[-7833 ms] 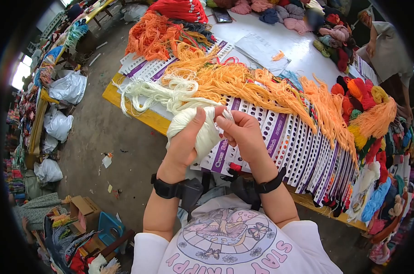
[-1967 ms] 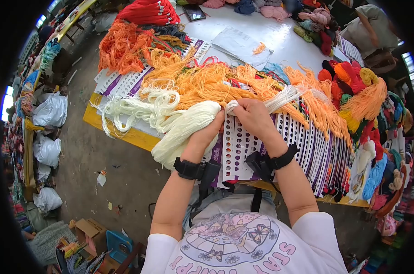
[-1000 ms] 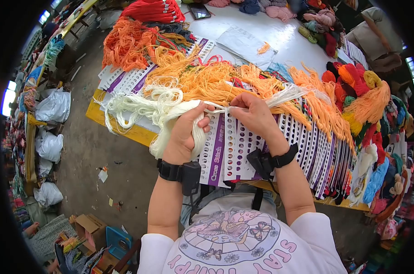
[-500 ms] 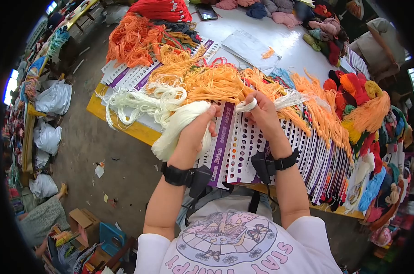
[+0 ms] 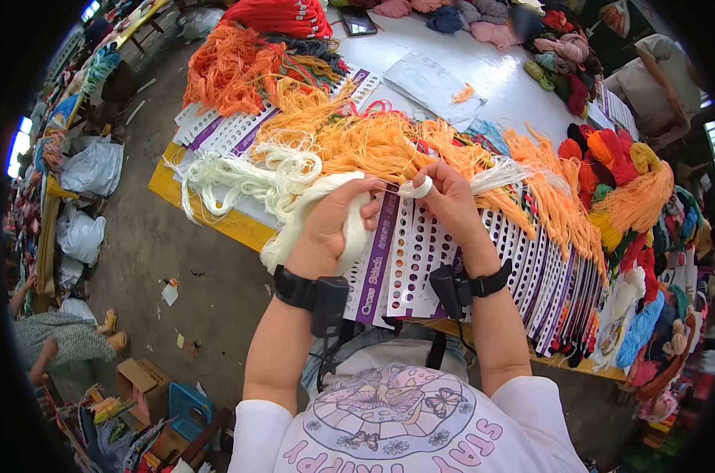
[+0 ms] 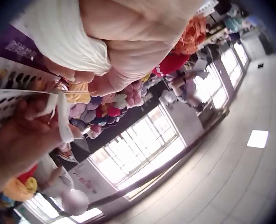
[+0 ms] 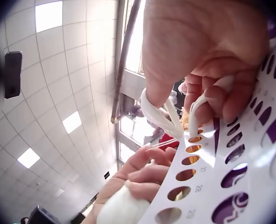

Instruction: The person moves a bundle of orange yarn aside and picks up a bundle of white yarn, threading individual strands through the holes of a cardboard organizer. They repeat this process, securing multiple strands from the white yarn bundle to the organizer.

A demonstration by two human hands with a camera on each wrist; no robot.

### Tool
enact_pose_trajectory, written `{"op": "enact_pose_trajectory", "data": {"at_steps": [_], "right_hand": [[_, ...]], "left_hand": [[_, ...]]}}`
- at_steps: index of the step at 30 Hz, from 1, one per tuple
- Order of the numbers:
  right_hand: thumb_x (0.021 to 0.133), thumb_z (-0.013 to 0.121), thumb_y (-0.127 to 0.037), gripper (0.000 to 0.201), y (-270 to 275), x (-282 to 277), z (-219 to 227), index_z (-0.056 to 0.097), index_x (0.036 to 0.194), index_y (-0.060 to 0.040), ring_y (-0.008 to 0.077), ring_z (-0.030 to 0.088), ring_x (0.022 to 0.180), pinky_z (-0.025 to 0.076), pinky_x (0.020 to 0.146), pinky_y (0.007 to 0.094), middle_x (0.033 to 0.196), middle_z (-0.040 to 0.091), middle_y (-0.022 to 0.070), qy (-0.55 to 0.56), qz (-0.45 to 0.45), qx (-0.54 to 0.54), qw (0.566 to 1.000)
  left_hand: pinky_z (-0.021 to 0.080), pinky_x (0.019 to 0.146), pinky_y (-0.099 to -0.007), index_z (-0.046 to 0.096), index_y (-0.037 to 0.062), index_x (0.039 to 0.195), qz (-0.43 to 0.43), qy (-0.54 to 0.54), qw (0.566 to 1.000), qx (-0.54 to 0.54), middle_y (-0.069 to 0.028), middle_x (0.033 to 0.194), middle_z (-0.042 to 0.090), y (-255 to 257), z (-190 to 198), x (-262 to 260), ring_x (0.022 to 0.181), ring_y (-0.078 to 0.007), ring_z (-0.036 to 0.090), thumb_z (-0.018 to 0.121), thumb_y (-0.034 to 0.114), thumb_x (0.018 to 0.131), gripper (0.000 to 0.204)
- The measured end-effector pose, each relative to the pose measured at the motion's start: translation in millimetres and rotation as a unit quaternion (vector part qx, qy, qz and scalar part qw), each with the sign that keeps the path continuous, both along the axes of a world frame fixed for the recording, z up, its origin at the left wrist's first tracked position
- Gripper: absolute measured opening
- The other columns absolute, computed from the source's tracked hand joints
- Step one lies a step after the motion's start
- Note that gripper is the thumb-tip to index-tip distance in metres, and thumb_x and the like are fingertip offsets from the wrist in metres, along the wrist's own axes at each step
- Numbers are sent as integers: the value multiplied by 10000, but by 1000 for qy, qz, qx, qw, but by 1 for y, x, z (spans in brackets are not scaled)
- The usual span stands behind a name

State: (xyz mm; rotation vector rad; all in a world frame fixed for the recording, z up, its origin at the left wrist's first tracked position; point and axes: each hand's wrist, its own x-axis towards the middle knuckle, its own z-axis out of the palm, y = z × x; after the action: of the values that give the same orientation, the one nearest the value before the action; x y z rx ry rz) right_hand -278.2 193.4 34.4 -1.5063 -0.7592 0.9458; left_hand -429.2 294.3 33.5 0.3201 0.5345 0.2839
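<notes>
My left hand (image 5: 334,225) grips a thick cream-white yarn skein (image 5: 294,217), which passes through the curled fingers and hangs over the table edge. A short white loop of yarn (image 7: 152,114) lies around the thumb and fingers of my right hand (image 5: 449,203). Thin strands run between the two hands, seen in the right wrist view. Below the hands lie white cards (image 5: 412,260) with rows of holes and purple bands. Loose cream yarn (image 5: 239,177) rests on the table's left corner, beside orange yarn (image 5: 365,146).
Orange-red yarn (image 5: 235,71), a red bundle (image 5: 282,17), a phone (image 5: 358,21) and a plastic sleeve (image 5: 428,83) lie farther back. Peach yarn (image 5: 546,177) and multicoloured skeins (image 5: 617,158) are at right. Another person's legs (image 5: 62,335) show at lower left, near a cardboard box (image 5: 143,386).
Since a second ago, the white strands at my right hand have become a loop around its fingers. My left hand turned and turned back, still gripping the skein. The person at lower left came farther into view.
</notes>
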Motion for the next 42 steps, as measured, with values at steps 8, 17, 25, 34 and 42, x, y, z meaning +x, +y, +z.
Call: {"op": "enact_pose_trajectory", "data": {"at_steps": [8,17,25,34,42], "right_hand": [[776,655,-240,252,1,-1,-8,535,837,-27,38,472,610,383,534,182,690,542,-21,-52,-3,-1,999],[746,650,-188,209,3,0,-10,531,813,-29,43,469,576,375,512,193,639,528,-20,-57,-5,7,998],[685,660,-109,200,-2,-9,5,508,803,-50,123,555,600,431,547,249,655,564,51,-215,-6,20,976],[758,557,35,102,3,-10,-10,548,850,-8,110,559,701,467,619,247,763,538,45,-324,2,98,941],[738,527,-23,132,5,-8,-18,522,870,-13,248,557,728,446,641,325,777,530,124,-351,-89,37,931]], "left_hand": [[361,512,-175,547,25,945,-32,16,954,298,18,712,501,-20,16,0,560,-41,422,567,141,824,168],[379,552,-197,563,39,924,21,126,737,664,-33,793,573,-25,-8,13,559,-53,424,530,227,851,204],[409,556,-230,544,62,992,-123,-21,923,363,-60,763,582,-4,1,0,578,-110,475,474,336,868,309],[456,660,-322,589,72,930,-153,91,628,758,-79,850,592,4,-1,-1,752,-211,574,571,411,799,364],[386,463,-171,525,14,1050,119,-167,979,11,-47,799,522,61,-16,-39,490,-51,391,477,76,863,202]]}}
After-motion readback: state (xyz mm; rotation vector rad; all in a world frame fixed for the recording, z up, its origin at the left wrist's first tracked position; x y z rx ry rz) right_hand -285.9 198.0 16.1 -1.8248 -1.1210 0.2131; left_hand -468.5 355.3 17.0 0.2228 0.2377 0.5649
